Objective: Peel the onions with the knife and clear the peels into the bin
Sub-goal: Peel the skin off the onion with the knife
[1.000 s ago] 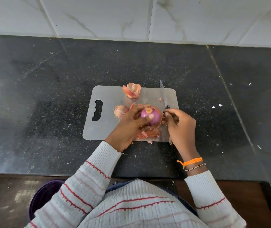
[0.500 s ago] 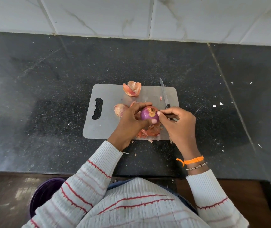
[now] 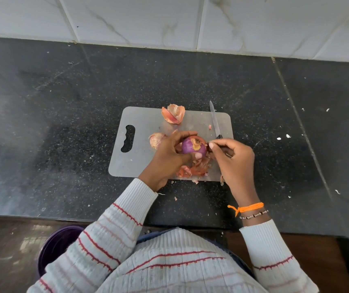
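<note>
We see a grey cutting board lying flat on a black speckled counter. Behind it runs a white tiled wall. White crumbs dot the counter's right side.

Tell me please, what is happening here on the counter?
A person is peeling an onion over a cutting board. The left hand holds the onion, mostly purple now, with a patch of dry skin on top. The right hand holds the knife, blade pointing away, while its fingertips pick at skin on the onion's side. Loose peels lie on the board; the purple bin stands below the counter.
</note>
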Motion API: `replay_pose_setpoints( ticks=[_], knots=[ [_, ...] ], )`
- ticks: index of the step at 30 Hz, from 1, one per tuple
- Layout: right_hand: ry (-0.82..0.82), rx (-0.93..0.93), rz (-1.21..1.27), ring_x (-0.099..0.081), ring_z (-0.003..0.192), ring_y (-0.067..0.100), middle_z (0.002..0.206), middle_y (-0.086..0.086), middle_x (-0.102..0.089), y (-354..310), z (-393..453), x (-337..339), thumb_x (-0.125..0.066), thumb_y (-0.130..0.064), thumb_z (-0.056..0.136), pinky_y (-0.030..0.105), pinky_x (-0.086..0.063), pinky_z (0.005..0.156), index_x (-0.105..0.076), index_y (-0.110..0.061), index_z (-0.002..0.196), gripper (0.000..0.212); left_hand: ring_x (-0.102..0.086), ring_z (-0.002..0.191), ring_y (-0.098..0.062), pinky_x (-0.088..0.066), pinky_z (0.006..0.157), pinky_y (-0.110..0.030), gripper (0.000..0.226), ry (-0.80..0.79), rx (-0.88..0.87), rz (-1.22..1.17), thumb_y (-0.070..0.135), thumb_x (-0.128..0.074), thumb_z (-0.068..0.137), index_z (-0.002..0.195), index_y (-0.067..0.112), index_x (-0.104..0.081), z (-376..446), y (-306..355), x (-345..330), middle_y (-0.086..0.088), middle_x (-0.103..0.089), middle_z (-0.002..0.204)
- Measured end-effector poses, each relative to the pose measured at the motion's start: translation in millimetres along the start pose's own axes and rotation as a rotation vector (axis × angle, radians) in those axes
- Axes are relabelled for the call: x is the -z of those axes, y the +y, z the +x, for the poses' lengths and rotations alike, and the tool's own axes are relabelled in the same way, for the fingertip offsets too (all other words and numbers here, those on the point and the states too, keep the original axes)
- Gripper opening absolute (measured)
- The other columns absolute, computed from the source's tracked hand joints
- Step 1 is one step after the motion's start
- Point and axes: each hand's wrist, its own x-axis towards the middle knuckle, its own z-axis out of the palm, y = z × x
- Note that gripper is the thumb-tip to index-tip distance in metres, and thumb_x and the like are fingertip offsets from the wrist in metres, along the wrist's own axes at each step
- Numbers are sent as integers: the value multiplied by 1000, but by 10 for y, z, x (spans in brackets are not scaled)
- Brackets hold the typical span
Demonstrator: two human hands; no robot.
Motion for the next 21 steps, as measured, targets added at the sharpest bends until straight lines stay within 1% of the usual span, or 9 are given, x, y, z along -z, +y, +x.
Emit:
replay_pose_setpoints(
  ticks=[2, 4, 7, 13, 16, 19, 21],
  knots=[
    [-11, -27, 45, -66, 78, 4, 80, -6, -69, -15, -20, -21, -68, -15, 84, 15, -52, 69, -72, -16, 88, 6, -58, 109, -16, -55, 89, -33, 52, 20, -13, 1, 0, -76, 72, 116, 20, -57, -11, 6, -10, -5, -58, 120],
    [-3, -46, 73, -66, 79, 5, 82, -4, -70, -16, -20, -36, -72, -19, 81, 16, -52, 68, -72, -16, 88, 8, -58, 108, -15, -55, 86, -28, 52, 30, -26, -2, 0, -76, 72, 116, 18, -56, -27, 9, -34, -3, -58, 119],
    [26, -22, 70, -64, 81, 4, 82, -3, -69, -6, -10, -55, -73, -15, 79, 16, -50, 72, -72, -12, 85, 6, -58, 106, -14, -56, 83, -26, 55, 44, -35, -1, -1, -77, 70, 117, 17, -55, -43, 8, -58, -2, -57, 118],
    [32, 21, 66, -64, 81, 3, 81, -2, -68, -4, -25, -51, -71, -8, 80, 12, -50, 70, -72, -9, 84, 4, -58, 107, -14, -55, 84, -28, 53, 37, -42, -10, 0, -77, 71, 114, 22, -56, -56, 9, -34, -2, -58, 118],
    [37, 47, 49, -64, 80, 2, 81, 1, -68, -17, -21, -67, -72, -7, 80, 9, -49, 68, -72, -8, 84, 4, -58, 109, -16, -55, 86, -32, 52, 47, -35, -17, 1, -78, 70, 113, 24, -57, -51, -6, -17, -2, -59, 118],
    [41, 36, 8, -64, 76, 0, 79, -2, -68, -40, -10, -86, -72, -8, 79, 7, -48, 65, -72, -8, 84, 5, -59, 108, -16, -55, 88, -35, 51, 56, -42, 9, 2, -78, 70, 112, 24, -57, -40, -9, -14, -1, -60, 116],
    [41, 21, -13, -64, 75, -3, 77, -4, -68, -46, -5, -99, -72, -7, 79, 7, -49, 64, -72, -8, 84, 6, -59, 106, -15, -55, 87, -35, 51, 59, -43, 11, 2, -78, 71, 112, 23, -57, -40, -8, -21, -1, -60, 115]
  ],
)
